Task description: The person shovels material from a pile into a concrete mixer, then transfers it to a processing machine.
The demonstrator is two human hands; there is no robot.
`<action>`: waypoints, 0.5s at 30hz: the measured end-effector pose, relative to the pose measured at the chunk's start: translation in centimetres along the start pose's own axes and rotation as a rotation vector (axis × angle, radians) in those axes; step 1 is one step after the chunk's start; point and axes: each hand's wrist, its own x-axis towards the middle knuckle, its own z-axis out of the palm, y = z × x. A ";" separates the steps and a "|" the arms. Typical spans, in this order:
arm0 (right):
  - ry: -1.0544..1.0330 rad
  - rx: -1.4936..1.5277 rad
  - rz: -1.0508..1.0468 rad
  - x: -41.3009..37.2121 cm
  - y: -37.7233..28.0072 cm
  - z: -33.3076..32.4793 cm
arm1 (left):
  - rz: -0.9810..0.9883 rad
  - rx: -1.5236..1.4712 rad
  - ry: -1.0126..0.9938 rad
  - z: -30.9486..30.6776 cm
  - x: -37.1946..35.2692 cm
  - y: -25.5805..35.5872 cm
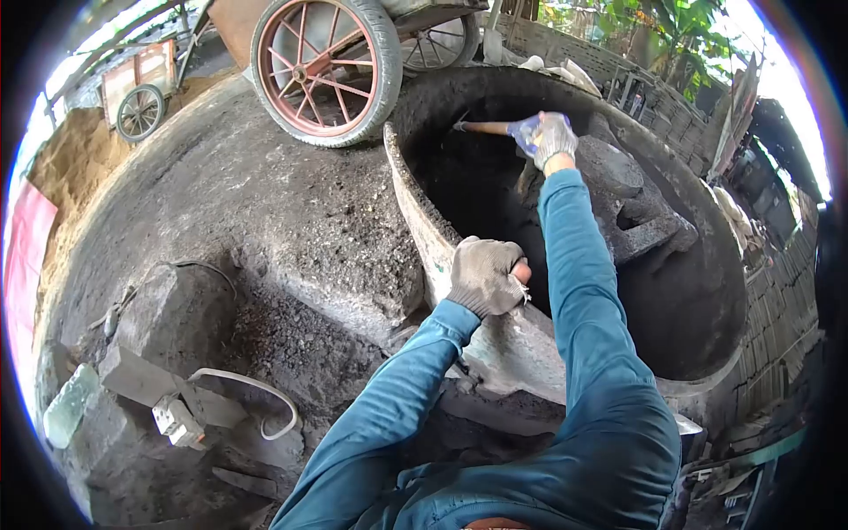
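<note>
My right hand, in a light glove, is closed round a wooden-handled tool over the far part of a large round basin. The tool's dark head points left at the basin's inner wall, and its kind is hard to make out. My left hand, in a grey glove with a bare thumb tip, is wrapped over the near rim. Inside the basin, right of my right arm, sits a rough grey machine part or block coated in dark material.
A cart with a red-spoked wheel stands at the basin's upper left edge. A smaller cart is farther left beside sand. At lower left lie concrete blocks, a white socket box and a looped cable. Stacked tiles line the right.
</note>
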 end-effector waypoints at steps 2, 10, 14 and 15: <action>-0.025 0.196 -0.091 -1.0 -4.0 1.6 | 0.005 -0.006 0.009 -0.2 0.0 0.2; -0.003 -0.266 -0.878 0.7 -18.0 7.2 | 0.015 -0.065 -0.014 -0.7 0.1 0.0; 0.070 -0.858 -0.743 9.2 -14.2 12.6 | 0.074 -0.049 -0.042 -0.5 0.6 -0.9; 0.189 -1.544 -0.875 11.5 -10.2 12.5 | 0.078 0.050 -0.089 -0.4 0.6 -1.0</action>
